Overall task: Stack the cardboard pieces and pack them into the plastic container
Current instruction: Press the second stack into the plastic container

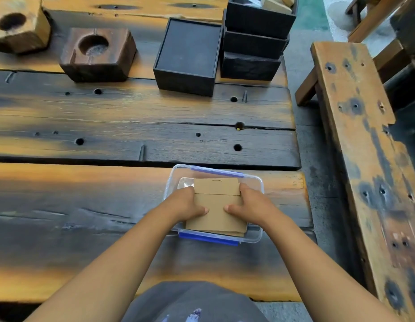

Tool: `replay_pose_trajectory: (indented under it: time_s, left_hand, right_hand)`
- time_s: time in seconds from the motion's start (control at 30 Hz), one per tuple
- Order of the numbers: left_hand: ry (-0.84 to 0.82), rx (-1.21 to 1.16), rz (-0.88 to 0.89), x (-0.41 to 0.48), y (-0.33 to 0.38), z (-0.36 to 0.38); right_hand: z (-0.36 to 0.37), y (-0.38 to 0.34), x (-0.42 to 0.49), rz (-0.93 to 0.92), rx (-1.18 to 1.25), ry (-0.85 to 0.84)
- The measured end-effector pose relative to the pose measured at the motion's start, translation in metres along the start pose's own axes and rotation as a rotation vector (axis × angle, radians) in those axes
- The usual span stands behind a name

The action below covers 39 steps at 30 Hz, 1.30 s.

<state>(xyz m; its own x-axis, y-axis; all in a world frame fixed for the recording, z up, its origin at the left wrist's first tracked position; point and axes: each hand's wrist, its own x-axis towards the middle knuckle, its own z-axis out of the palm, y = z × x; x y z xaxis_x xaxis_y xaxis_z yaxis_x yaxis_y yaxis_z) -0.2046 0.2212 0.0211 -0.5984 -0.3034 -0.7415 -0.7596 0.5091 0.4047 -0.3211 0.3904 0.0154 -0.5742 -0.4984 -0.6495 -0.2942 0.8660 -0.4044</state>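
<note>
- Two hands of yours meet over the clear plastic container [260, 235], which sits on the near plank of the wooden table [85, 187], close to its right end.
- Your left hand [186, 203] clasps the left edge of the stack of cardboard pieces [215, 214]; its thumb lies flat on the top sheet and points right, while the other fingers wrap down over the edge and out of sight.
- Your right hand [250, 205] mirrors it on the right edge: thumb flat on top and pointing left, forefinger stretched along the far right corner, the remaining fingers curled under the side.
- Both thumbs press on the brown top sheet with a bare strip of cardboard between their tips, so the stack is squeezed between your two palms.
- That stack lies inside the container's outline, its near edge just over the near blue clip [207, 239], its far edge short of the far blue clip [217, 171].
- Whether the stack rests on the container's floor or hangs just above it cannot be told.
- One fold line crosses the top sheet from side to side, just beyond your thumbs.
- Farther back on the table stand an open black box [185, 82], a pile of black boxes [253, 43] just to its right, and two wooden blocks [97, 54] with round hollows to its left.
- Off the table's right end runs a wooden bench [355, 135].
</note>
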Motion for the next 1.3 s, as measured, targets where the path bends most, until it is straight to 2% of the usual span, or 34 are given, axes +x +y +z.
replay_pose_trajectory:
  time_s: [0.13,0.27,0.37,0.63,0.83,0.97,1.1,1.3]
  left_hand:
    - [-0.085,-0.138,-0.041,-0.002,-0.002,-0.002]
    - [-0.152,-0.406,-0.072,-0.008,-0.012,-0.002]
    - [-0.146,-0.490,-0.065,-0.012,-0.015,-0.001]
    - [-0.094,-0.417,-0.052,-0.016,-0.011,-0.002]
    - [0.012,-0.416,0.053,-0.012,-0.002,-0.002]
    - [0.012,-0.353,0.047,-0.010,0.001,0.000]
    - [0.045,-0.291,-0.007,-0.008,0.004,0.000]
    - [0.053,-0.280,0.006,-0.005,0.004,-0.004]
  right_hand:
    - [0.004,0.000,-0.002,-0.012,0.073,-0.028]
    - [0.007,0.002,-0.003,-0.085,0.185,0.043]
    - [0.007,0.004,-0.006,-0.132,0.169,0.087]
    - [0.011,0.000,-0.017,-0.134,0.148,0.095]
    - [0.014,-0.008,-0.018,-0.028,0.065,0.290]
    - [0.013,-0.003,-0.018,-0.015,0.055,0.241]
    - [0.010,-0.003,-0.014,-0.014,0.218,0.177]
    - [0.008,-0.004,-0.014,-0.011,0.303,0.196]
